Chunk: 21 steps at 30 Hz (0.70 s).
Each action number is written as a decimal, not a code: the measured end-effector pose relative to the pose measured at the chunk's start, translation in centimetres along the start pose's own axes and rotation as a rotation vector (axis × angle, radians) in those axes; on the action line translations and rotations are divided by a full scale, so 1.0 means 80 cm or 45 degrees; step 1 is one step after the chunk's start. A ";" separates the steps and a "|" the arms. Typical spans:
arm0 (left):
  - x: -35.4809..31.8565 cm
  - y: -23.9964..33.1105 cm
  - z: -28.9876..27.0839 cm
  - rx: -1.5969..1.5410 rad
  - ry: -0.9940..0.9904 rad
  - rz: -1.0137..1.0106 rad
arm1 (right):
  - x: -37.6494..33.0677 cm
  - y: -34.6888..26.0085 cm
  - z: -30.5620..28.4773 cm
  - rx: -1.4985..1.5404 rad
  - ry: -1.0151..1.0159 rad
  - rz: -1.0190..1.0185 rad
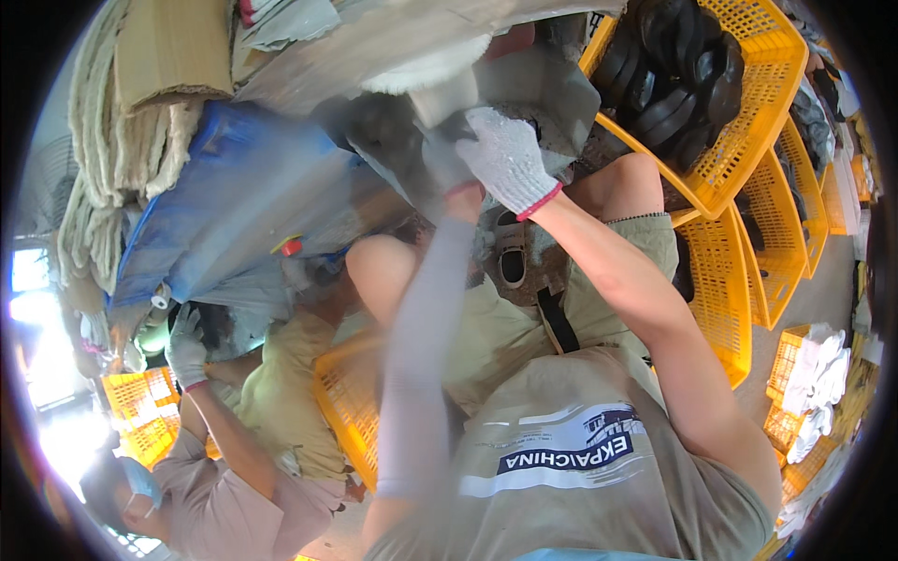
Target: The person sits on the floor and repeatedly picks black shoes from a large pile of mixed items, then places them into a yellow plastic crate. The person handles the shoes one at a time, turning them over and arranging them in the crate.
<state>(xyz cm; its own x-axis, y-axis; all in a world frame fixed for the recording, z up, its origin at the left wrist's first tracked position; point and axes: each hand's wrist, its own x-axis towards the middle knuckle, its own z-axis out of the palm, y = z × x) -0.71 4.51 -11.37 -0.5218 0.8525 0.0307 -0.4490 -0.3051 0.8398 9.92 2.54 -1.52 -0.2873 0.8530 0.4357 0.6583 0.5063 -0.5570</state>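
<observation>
My right hand, in a white knit glove with a red cuff, is at the top middle. Its fingers curl to the left around something hidden. Beside it, my left hand is smeared by motion, so its fingers do not show; a grey sleeve covers that forearm. A pale, blurred block-like shape lies just beyond both hands; I cannot make out what it is. Past that is a fuzzy white wheel-like thing, partly under a dusty grey cover. Dark grey sheeting surrounds the hands.
A yellow crate of curved black parts stands at upper right, with more yellow crates below it. A blue sheet and stacked fibrous pads are at left. A masked co-worker with a gloved hand sits at lower left.
</observation>
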 end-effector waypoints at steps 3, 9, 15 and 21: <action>-0.006 -0.008 0.002 -0.040 0.056 -0.246 | -0.001 -0.012 -0.013 0.022 0.002 -0.077; 0.019 0.068 -0.016 -0.045 -0.060 -0.478 | 0.017 -0.031 -0.073 0.382 -0.461 -0.129; 0.007 0.079 0.013 -0.011 -0.083 -0.522 | 0.021 -0.034 -0.101 0.546 -0.598 0.013; -0.047 0.068 0.003 -0.014 -0.003 -0.384 | -0.096 0.030 -0.137 0.371 -0.325 0.236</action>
<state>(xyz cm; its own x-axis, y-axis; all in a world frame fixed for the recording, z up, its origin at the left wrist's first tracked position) -1.01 -0.29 -6.79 -0.3620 0.9062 -0.2185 -0.5912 -0.0420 0.8054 21.33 -4.17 1.54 -0.3697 0.9184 0.1408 0.5013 0.3247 -0.8020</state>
